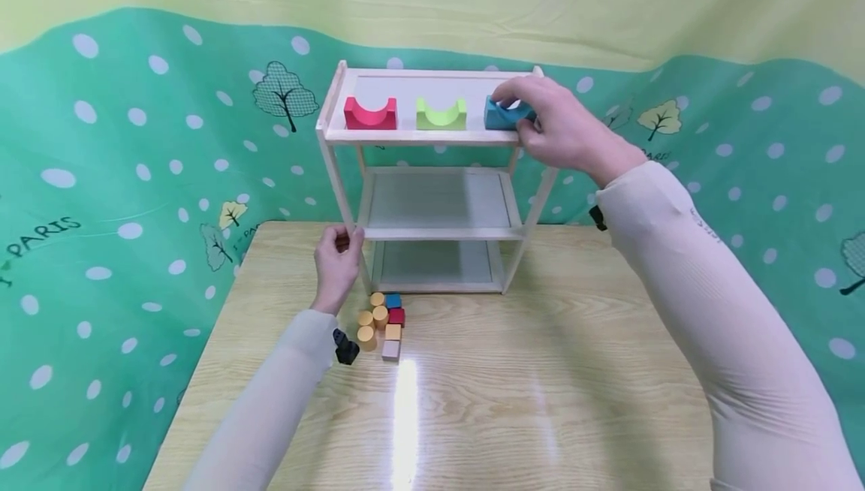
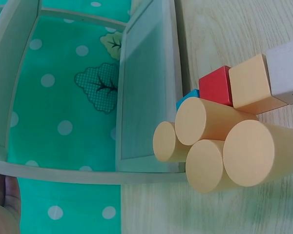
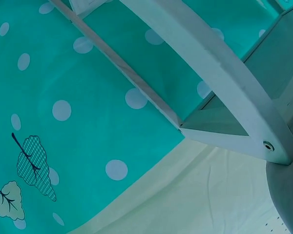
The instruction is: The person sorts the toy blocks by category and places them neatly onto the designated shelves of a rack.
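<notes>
A three-tier wooden shelf [image 1: 432, 233] stands on the table. On its top tier sit a red block with a curved notch [image 1: 371, 117], a light green notched block [image 1: 441, 117] and a blue notched block [image 1: 498, 117]. My right hand [image 1: 557, 119] pinches the blue block at the right end, fingers over its top and thumb at the front. Lower down, my left hand [image 1: 336, 266] holds the shelf's left front post with curled fingers; in the left wrist view only part of this hand [image 2: 4, 207] shows at the post.
By the shelf's front left foot are several tan cylinders [image 1: 366, 338] and small cubes: blue [image 1: 393, 301], red [image 1: 396, 317], tan [image 1: 393, 332] and pale grey [image 1: 390, 350]. The wooden table [image 1: 486, 386] extends forward. A green dotted cloth [image 1: 135, 198] hangs behind.
</notes>
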{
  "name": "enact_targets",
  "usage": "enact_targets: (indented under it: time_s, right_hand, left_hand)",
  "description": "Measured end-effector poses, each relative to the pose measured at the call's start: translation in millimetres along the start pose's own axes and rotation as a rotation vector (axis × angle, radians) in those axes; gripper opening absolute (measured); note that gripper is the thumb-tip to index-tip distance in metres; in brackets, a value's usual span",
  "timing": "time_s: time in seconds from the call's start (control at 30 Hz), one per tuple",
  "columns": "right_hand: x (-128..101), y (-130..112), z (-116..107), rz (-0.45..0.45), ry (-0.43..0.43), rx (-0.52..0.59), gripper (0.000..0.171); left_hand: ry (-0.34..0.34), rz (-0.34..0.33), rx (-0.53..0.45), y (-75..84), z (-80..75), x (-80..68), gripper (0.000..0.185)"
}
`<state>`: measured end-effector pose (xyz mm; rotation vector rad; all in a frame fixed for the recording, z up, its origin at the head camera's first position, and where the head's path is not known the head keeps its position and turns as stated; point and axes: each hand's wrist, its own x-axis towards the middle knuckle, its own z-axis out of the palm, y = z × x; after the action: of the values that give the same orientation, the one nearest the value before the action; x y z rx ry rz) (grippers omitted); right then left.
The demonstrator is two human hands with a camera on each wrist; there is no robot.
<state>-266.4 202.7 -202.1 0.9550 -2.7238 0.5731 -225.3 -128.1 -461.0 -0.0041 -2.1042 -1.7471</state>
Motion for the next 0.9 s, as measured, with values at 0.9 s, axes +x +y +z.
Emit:
enact_targets:
  time_s: [0.9]
  right_hand:
    - [-6.5, 2.7, -2.5, 0.058, 0.007, 0.035, 0.05]
  left_hand:
    - [0.009, 0.023, 0.009, -6.9, 1.3, 1.0, 0.034]
